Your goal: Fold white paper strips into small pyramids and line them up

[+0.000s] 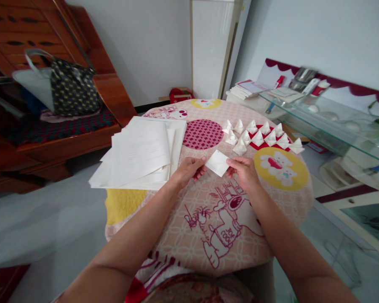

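Note:
A small white folded paper piece point(217, 163) is held between both my hands above a round table covered with a pink cartoon-print cloth point(208, 219). My left hand point(189, 170) pinches its left edge with fingers closed. My right hand point(244, 171) grips its right edge, fingers curled. Beyond the paper lie several small white folded paper shapes point(260, 136) in rows on the cloth. A stack of white paper sheets point(142, 153) rests on the table's left side, overhanging the edge.
A wooden bench point(66, 126) with a dark patterned bag point(72, 86) stands at the left. A glass shelf point(328, 118) with books, a can and small items runs along the right. A white panel point(211, 46) leans against the back wall.

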{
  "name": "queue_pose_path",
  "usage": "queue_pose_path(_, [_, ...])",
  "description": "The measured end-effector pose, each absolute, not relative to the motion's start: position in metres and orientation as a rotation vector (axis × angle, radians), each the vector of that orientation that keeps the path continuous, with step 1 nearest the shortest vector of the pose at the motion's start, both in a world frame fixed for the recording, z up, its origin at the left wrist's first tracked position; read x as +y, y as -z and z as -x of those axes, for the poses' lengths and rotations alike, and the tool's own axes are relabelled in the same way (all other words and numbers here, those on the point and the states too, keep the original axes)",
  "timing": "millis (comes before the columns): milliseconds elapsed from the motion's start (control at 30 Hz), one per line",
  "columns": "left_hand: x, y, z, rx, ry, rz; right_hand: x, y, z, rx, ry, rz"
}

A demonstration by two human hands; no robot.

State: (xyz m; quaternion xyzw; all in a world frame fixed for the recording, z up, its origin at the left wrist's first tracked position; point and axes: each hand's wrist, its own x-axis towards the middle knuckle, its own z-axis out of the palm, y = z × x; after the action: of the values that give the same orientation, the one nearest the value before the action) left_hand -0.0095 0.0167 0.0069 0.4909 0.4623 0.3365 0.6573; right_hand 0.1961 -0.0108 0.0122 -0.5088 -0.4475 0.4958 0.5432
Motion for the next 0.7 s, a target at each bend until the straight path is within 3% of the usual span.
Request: queue_pose_path(700, [0.0159,-0.0072,0.0073,0.866,-0.961,-1.297,-0.0077,-0.0043,-0.1940,-0.913,-1.405,1.175])
